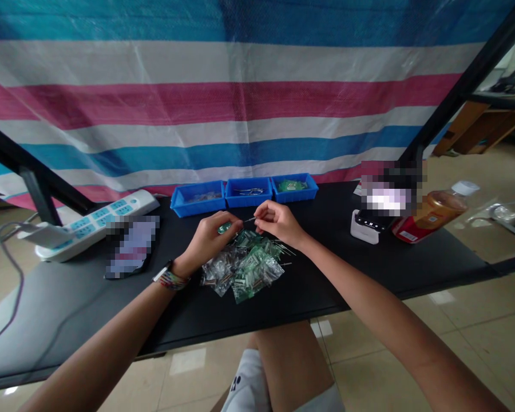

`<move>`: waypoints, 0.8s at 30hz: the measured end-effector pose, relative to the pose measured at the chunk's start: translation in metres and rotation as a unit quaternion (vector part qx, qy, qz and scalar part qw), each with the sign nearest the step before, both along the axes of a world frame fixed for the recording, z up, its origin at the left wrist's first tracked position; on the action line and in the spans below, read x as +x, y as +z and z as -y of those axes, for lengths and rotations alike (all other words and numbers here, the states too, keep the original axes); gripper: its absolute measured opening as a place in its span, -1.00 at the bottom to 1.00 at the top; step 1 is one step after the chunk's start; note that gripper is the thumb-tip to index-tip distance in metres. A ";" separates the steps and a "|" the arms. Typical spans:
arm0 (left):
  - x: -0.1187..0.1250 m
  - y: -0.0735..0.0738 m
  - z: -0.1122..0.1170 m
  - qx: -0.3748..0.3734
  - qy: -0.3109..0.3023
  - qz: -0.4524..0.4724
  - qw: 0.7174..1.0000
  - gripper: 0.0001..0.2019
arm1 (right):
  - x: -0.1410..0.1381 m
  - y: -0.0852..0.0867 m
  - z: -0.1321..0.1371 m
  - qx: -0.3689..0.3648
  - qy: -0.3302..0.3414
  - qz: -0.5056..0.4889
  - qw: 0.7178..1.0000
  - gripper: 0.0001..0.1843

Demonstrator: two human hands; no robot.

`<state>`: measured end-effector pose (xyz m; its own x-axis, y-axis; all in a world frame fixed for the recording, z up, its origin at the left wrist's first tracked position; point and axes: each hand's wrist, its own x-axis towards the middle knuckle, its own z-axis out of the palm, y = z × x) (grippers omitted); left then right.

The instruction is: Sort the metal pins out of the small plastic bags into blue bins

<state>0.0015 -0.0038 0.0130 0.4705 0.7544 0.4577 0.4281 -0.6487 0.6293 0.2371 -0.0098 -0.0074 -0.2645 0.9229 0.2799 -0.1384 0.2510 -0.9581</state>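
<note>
Beyond your right grip (pixel 282 223): three blue bins (pixel 249 201), low obstacle. Nearer you: packet pile (pixel 251 269). Right: bare bench (pixel 332 216), passable, as far as white case (pixel 364 233), bottle (pixel 431 214).

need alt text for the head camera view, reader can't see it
A person's right hand pinches a thin piece beside the left hand, above a pile of small clear and green packets on a black table. Three blue trays stand behind; a power strip is at the left and a bottle at the right.
</note>
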 end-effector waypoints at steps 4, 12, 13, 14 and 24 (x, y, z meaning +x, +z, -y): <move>0.000 -0.001 0.000 -0.020 -0.001 0.006 1.000 -0.64 | -0.001 -0.001 0.000 -0.001 -0.009 -0.002 1.000 -0.76; 0.001 0.000 0.001 -0.040 -0.012 0.018 0.999 -0.60 | -0.001 0.001 0.000 0.000 -0.024 0.009 1.000 -0.78; 0.001 0.001 0.001 -0.042 -0.014 0.018 0.999 -0.60 | -0.001 0.001 0.000 -0.001 -0.028 0.011 1.000 -0.78; 0.001 0.001 0.001 -0.044 -0.017 0.017 0.999 -0.60 | -0.001 0.001 0.000 -0.002 -0.032 0.012 0.999 -0.77; 0.000 0.003 0.000 -0.044 -0.016 0.019 0.999 -0.64 | -0.001 0.003 0.001 0.008 -0.037 0.038 0.999 -0.61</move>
